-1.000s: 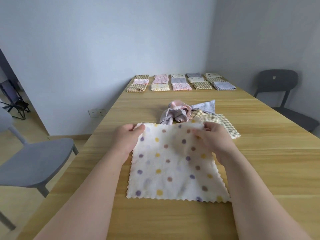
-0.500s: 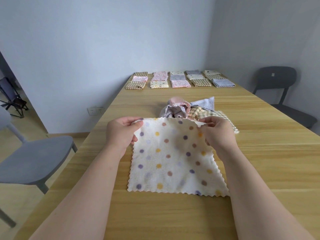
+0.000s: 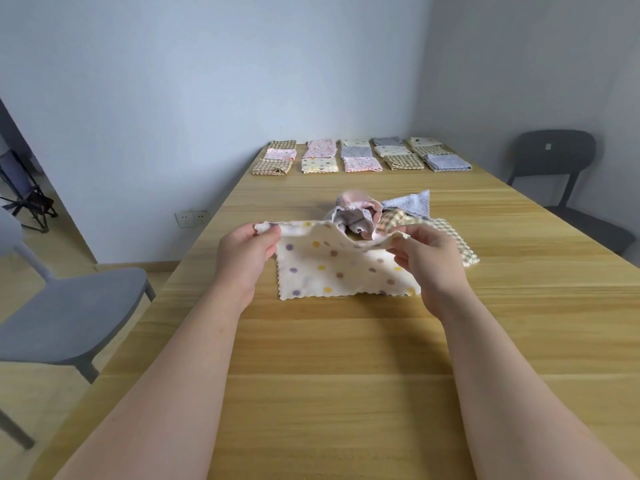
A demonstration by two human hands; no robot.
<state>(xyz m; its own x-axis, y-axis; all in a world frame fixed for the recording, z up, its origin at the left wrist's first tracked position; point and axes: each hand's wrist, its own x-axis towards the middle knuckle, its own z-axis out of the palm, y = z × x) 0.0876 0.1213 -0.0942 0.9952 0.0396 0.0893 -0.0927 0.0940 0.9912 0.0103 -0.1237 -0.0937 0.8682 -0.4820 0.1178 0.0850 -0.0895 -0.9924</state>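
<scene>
- Cream sq. terry cloth w/ purple, yellow & brown dots and a scalloped hem [image 3: 332, 268]: found mid-way betw. the L & R edges of the light wooden table [image 3: 346, 358]. Its near hem is laid on the wood and its far hem is raised off it.
- Left hand [image 3: 242, 254]: the cloth's far-L corner is pinched betw. thumb & curled fingers.
- Right hand [image 3: 429, 258]: the far-R corner is pinched likewise; the hem is left sagging betw. the hands.
- Loose pile of crumpled pink, grey & checked cloths [image 3: 374, 216]: seen just behind the raised hem.
- Folded cloths in rows [image 3: 360, 155]: lined up along the far edge.
- Grey plastic chair [image 3: 69, 313]: set off the L edge.
- Dark chair [image 3: 554, 157]: set off the R edge, twd the far-R corner.
</scene>
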